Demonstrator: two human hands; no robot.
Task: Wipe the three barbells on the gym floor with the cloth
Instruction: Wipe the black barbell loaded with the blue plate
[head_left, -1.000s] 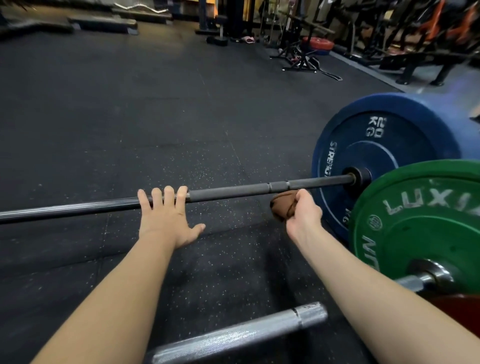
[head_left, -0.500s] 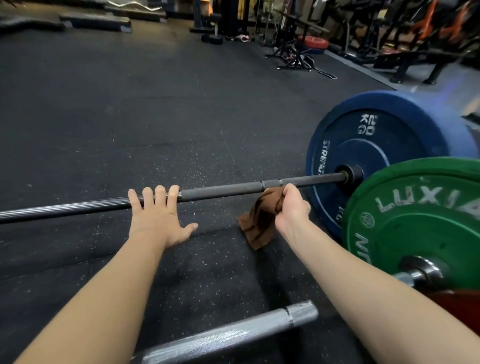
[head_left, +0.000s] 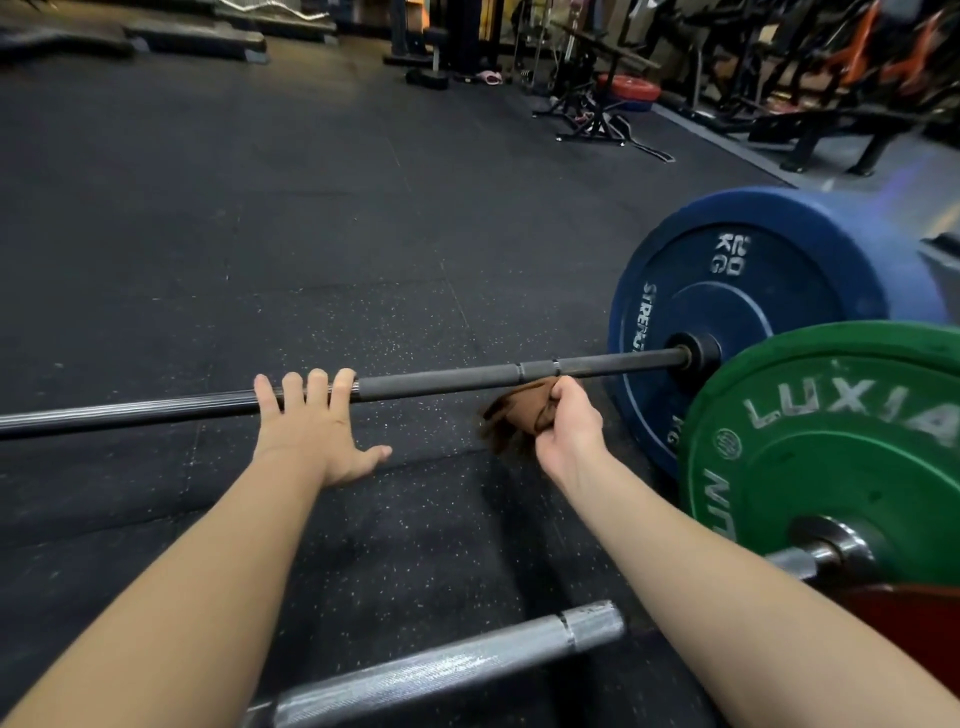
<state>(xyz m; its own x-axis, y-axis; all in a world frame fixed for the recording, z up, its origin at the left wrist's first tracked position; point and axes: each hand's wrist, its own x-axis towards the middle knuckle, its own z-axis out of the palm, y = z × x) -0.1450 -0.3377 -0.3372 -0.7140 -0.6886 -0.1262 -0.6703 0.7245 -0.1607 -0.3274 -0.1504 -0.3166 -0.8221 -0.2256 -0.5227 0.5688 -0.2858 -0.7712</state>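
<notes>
Evidently the wiping is on the black barbell (head_left: 467, 382), which lies across the gym floor with its blue plate (head_left: 727, 291) toward the floor's right side. The left hand (head_left: 317, 421) rests straight-fingered on the shaft to steady it, and the right hand (head_left: 569, 426) clutches the bunched brown cloth (head_left: 519, 415) just under the bar, seemingly touching it. Next, I judge, the cloth should wrap the shaft and be drawn along it; the silver bar (head_left: 441, 670) waits nearer the person.

Gym, free-weights area: we log speckled black rubber flooring (head_left: 311, 249), a black barbell (head_left: 467, 382), a blue 20 KG plate (head_left: 737, 306), a green plate (head_left: 841, 467), a bench (head_left: 841, 122) behind.
</notes>
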